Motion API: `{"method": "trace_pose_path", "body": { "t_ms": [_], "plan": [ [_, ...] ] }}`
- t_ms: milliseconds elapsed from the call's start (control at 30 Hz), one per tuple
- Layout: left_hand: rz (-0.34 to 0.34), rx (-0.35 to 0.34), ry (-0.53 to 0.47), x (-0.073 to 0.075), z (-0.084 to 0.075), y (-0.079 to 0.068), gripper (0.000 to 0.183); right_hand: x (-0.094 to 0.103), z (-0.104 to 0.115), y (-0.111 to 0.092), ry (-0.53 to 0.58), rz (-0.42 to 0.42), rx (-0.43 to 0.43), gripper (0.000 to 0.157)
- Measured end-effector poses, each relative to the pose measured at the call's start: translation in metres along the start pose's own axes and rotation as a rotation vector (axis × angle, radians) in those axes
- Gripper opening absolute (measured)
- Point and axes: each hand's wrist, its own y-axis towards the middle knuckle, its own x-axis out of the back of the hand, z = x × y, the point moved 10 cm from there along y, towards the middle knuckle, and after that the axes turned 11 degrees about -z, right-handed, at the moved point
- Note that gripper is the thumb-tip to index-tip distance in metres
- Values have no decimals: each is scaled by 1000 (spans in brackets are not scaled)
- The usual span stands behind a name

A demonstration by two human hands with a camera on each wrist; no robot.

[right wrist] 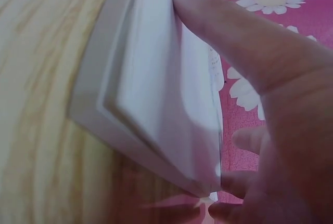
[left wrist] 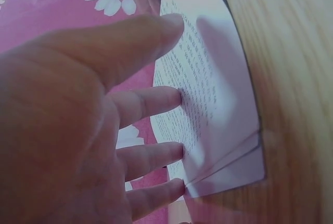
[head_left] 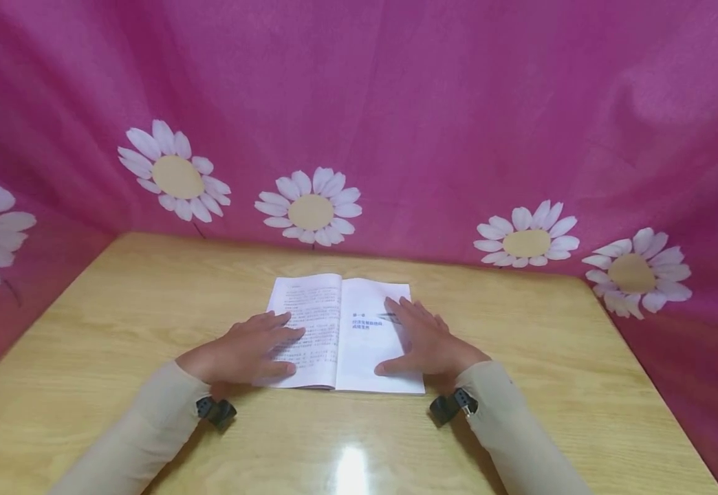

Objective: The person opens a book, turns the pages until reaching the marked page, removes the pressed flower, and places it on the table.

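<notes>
An open book (head_left: 359, 357) lies flat on the wooden table in the head view. Its left page (head_left: 309, 295) carries dense lines of print; the right page has a short blue heading and is otherwise mostly white. My left hand (head_left: 247, 347) rests on the left page with fingers spread and fairly straight. In the left wrist view its fingertips touch the printed page (left wrist: 218, 109). My right hand (head_left: 427, 337) lies over the right page, fingers extended. The right wrist view shows its thumb (right wrist: 208, 13) on the white page (right wrist: 161, 89), with the page edges stacked beneath.
The wooden table (head_left: 520, 412) stretches around the book on all sides. A magenta cloth (head_left: 408, 124) with large white daisies hangs behind and beside it. Dark straps (head_left: 216, 411) with small devices sit at both wrists, over light sleeves.
</notes>
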Motion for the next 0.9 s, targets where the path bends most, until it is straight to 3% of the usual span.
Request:
{"method": "trace_pose_path", "body": {
  "t_ms": [467,633,900],
  "plan": [
    [-19,-43,21,-1,-1,-2,66,1,6,2,32,-40,16,120],
    [-20,-57,35,0,-1,1,66,8,13,3,42,-67,60,121],
    [-12,-48,34,0,1,-2,65,17,20,4,168,-98,83,122]
  ]
}}
